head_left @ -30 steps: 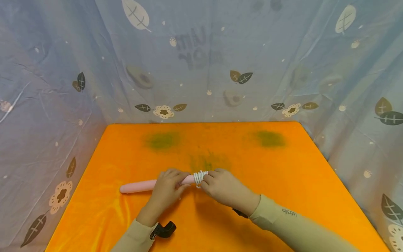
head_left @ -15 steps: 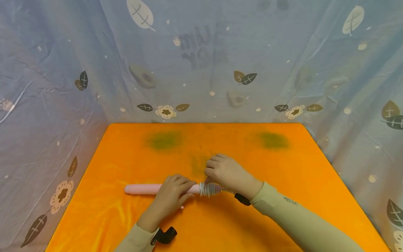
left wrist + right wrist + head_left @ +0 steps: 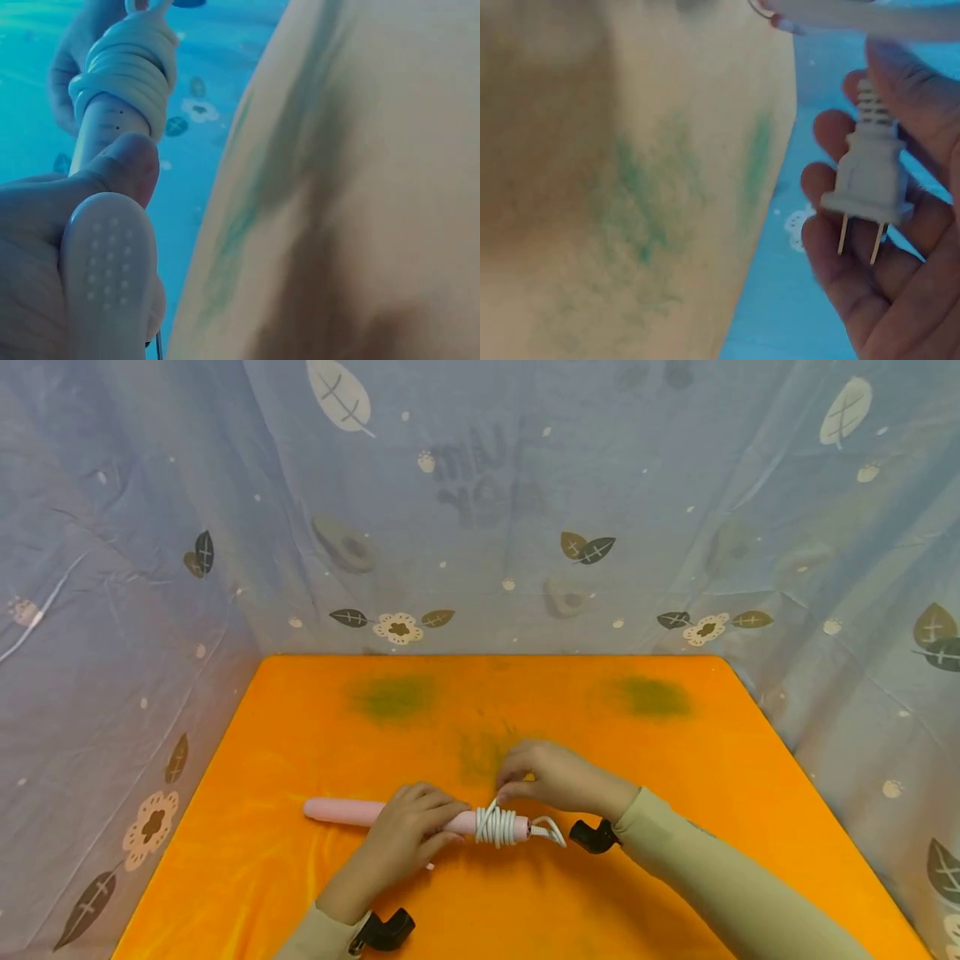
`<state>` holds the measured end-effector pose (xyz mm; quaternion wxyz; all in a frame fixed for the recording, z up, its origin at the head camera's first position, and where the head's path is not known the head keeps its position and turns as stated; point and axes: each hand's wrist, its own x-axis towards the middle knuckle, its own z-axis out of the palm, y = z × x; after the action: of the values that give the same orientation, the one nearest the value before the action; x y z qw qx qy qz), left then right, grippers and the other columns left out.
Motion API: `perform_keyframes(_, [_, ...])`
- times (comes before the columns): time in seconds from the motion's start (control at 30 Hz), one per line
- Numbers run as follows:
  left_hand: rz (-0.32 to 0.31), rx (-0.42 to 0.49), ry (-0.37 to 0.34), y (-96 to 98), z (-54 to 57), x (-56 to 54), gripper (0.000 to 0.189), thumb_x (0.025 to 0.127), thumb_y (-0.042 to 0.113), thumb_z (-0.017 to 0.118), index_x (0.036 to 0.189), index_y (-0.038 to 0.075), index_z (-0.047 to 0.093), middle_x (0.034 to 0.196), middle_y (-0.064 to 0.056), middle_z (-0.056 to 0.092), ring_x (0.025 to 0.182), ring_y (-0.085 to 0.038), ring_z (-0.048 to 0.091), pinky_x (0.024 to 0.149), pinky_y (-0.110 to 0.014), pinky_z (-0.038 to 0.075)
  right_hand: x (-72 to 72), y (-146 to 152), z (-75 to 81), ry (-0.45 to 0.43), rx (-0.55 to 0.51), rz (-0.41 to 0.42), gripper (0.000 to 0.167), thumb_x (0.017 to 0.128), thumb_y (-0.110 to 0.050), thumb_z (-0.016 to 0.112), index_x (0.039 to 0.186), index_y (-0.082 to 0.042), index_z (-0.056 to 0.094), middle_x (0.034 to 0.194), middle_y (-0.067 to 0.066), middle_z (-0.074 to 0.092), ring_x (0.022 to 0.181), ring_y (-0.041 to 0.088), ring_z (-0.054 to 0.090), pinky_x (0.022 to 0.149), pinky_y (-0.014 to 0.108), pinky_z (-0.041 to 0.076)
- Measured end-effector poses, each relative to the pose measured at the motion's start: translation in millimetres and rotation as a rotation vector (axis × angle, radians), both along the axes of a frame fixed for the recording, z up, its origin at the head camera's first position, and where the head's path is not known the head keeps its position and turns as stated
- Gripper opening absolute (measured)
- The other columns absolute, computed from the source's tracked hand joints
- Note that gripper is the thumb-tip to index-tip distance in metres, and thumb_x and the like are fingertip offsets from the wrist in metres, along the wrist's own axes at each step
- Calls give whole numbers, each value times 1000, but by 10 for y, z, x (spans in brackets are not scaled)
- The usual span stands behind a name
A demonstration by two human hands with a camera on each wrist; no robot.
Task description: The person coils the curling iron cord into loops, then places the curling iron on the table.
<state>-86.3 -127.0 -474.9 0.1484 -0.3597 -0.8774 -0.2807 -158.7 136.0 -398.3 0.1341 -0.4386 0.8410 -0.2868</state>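
A pink curling iron (image 3: 341, 811) lies crosswise in front of me, its barrel tip to the left. My left hand (image 3: 408, 835) grips it around the handle. The left wrist view shows its dotted clamp lever (image 3: 109, 255) beside the thumb. White cord (image 3: 501, 828) is wound in several turns around the handle's right end, and a short loop of it sticks out past that end. Above the coils, my right hand (image 3: 558, 777) pinches the cord's free end. In the right wrist view the two-prong plug (image 3: 870, 176) sits against the curled fingers; the head view hides it.
An orange cloth-covered table (image 3: 637, 893) with greenish smudges lies under the hands. Patterned grey-blue curtains (image 3: 495, 510) stand around its back and sides. Black wrist camera mounts (image 3: 386, 931) project from both cuffs.
The right hand has moved from the handle's end to above the coils, drawing the cord up from them. The end loop now shows. The curling iron has shifted slightly right and down.
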Motion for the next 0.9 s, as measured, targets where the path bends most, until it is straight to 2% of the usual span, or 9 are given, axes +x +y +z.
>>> perform_keyframes(0.17, [-19,46,-22,3,70,5,35,82,26,78,117,21,70,109,14,65,103,-12,54,88,-40,43,-9,14,-243,-230,-109,-117,10,90,-38,67,94,-30,71,92,-16,66,85,9,59,77,34,50])
perform_keyframes(0.3, [-22,39,-28,-3,74,-2,34,84,28,76,116,22,70,109,14,65,103,-12,54,87,-39,43,-6,-20,-475,-369,-221,-147,16,93,-30,66,100,-17,73,99,-6,69,93,14,60,84,40,48])
perform_keyframes(0.37, [-19,34,-29,-6,62,-12,34,84,29,76,116,22,70,109,13,66,104,-12,54,88,-39,44,-2,-39,-559,-390,-273,-148,21,94,-27,65,105,-11,73,106,0,68,100,15,60,89,41,47])
perform_keyframes(0.43, [-4,26,-26,-9,43,-25,34,84,30,76,116,22,70,108,12,66,103,-12,55,88,-39,44,4,-53,-611,-373,-312,-149,24,94,-25,64,108,-7,72,111,4,67,104,16,58,90,41,47])
perform_keyframes(0.57, [34,0,-29,-1,-7,-55,34,83,31,77,115,20,71,107,9,67,103,-13,55,88,-40,44,10,-42,-693,-352,-324,-175,23,95,-24,62,108,-8,73,109,2,67,101,16,60,86,35,50])
perform_keyframes(0.73, [55,-43,-21,24,-69,-88,35,84,35,75,114,20,72,107,8,67,103,-15,55,88,-41,44,4,26,-802,-501,-259,-247,21,97,-31,60,106,-18,74,101,-4,70,89,16,63,76,30,52])
perform_keyframes(0.9, [84,-51,-24,31,-101,-119,33,84,36,74,113,20,72,106,8,66,103,-14,55,89,-40,43,-25,87,-860,-629,-262,-257,30,99,-40,53,107,-17,71,101,2,69,84,19,61,75,33,51])
